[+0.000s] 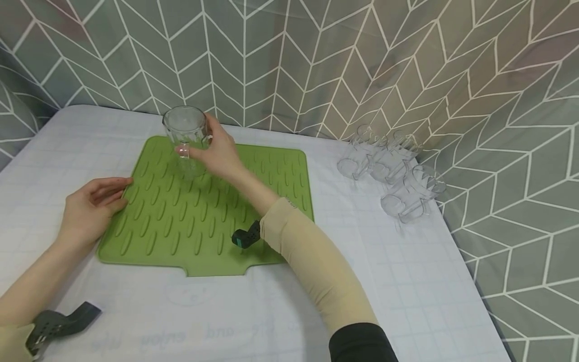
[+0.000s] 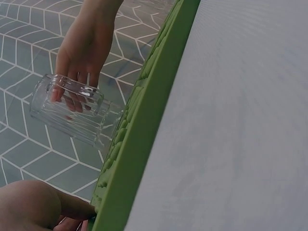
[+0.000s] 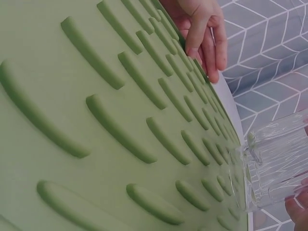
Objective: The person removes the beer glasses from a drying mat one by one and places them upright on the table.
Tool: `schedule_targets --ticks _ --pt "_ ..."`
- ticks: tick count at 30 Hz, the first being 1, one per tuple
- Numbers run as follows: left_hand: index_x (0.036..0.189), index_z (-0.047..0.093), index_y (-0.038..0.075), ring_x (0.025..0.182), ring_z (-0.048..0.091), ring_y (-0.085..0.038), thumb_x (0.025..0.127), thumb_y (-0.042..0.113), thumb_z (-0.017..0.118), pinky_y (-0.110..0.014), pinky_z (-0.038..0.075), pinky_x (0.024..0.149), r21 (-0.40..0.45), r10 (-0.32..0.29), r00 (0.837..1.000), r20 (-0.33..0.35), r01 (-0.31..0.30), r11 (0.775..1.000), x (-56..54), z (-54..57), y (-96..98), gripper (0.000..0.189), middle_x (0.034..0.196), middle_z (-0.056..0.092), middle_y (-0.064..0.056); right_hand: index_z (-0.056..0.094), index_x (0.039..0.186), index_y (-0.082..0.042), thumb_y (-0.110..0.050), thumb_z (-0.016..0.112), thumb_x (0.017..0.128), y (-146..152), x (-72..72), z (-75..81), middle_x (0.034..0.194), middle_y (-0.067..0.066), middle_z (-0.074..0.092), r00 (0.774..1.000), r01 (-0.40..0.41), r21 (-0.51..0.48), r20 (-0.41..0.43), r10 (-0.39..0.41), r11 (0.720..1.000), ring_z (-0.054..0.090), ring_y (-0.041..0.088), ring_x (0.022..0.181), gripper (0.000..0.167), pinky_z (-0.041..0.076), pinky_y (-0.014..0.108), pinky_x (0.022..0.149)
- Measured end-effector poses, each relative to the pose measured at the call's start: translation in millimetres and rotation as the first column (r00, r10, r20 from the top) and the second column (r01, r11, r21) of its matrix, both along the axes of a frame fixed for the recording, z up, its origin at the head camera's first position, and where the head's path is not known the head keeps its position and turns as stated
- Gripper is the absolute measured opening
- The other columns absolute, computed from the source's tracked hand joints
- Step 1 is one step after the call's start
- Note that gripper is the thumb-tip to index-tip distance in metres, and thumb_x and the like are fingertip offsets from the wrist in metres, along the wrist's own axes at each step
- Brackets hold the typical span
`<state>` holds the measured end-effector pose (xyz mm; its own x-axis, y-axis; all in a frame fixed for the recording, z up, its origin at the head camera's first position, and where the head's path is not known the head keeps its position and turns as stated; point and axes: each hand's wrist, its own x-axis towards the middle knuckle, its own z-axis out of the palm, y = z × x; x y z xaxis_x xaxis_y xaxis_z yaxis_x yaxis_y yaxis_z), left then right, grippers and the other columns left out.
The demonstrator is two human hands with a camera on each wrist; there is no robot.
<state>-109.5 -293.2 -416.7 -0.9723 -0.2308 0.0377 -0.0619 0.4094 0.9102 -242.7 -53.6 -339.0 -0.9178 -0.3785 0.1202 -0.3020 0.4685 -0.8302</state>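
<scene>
My right hand (image 1: 217, 151) grips a clear glass mug (image 1: 185, 128) over the far left part of a green ridged mat (image 1: 212, 211). In the left wrist view, the fingers of that hand lie along the side of the mug (image 2: 70, 113). The mug's lower end is close to the mat's ridges; whether it touches them I cannot tell. My left hand (image 1: 90, 208) rests at the mat's left edge, its fingers fairly straight. From the right wrist view, its thumb lies on the mat's border and the other fingers hang beside it (image 3: 202, 38).
Several clear mugs (image 1: 391, 158) stand grouped at the right on the white tablecloth (image 1: 362, 251), one (image 1: 409, 196) nearer the table's right edge. A patterned curtain (image 1: 280, 65) hangs behind and to the right. The mat has a tab at its front edge.
</scene>
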Motion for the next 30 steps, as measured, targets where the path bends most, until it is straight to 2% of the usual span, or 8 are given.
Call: schedule_targets --ticks 9,17,23,30 --pt "0.125 0.058 0.021 0.099 0.055 0.022 0.098 0.003 0.059 0.003 0.047 0.086 0.017 -0.006 1.000 -0.005 0.006 1.000 0.7 1.1 0.1 0.032 0.111 0.057 0.031 0.035 0.152 -0.019 -0.037 0.086 0.078 7.9 0.5 6.2 0.135 -0.003 0.056 1.000 -0.003 -0.055 0.012 0.003 0.998 0.054 0.010 0.123 0.091 0.046 0.012 0.102" --pt "0.123 0.059 0.020 0.097 0.056 0.022 0.097 0.000 0.060 0.002 0.048 0.085 0.050 -0.010 1.000 -0.010 0.010 0.999 0.1 1.8 -0.1 0.033 0.108 0.058 0.034 0.032 0.154 -0.019 -0.036 0.086 0.079 22.0 -1.8 13.7 0.134 -0.003 0.055 1.000 -0.002 -0.083 0.004 0.002 0.997 0.054 0.009 0.121 0.094 0.046 0.010 0.101" --pt "0.123 0.059 0.020 0.097 0.055 0.023 0.097 0.000 0.059 0.003 0.048 0.085 0.031 -0.011 1.000 -0.012 0.012 0.999 -0.1 1.3 0.0 0.033 0.109 0.057 0.033 0.033 0.153 -0.022 -0.034 0.086 0.079 38.1 -2.3 17.1 0.133 -0.001 0.054 1.000 0.012 -0.106 0.004 -0.012 0.994 0.054 0.012 0.123 0.092 0.047 0.016 0.105" --pt "0.124 0.058 0.022 0.097 0.054 0.024 0.098 0.004 0.060 0.003 0.047 0.084 0.006 -0.004 1.000 0.009 0.004 1.000 -0.8 0.2 0.4 0.032 0.111 0.057 0.031 0.027 0.157 -0.023 -0.038 0.087 0.078 59.5 -0.2 19.7 0.131 0.000 0.055 0.999 0.040 -0.096 0.012 -0.039 0.995 0.053 0.013 0.124 0.100 0.049 0.019 0.104"
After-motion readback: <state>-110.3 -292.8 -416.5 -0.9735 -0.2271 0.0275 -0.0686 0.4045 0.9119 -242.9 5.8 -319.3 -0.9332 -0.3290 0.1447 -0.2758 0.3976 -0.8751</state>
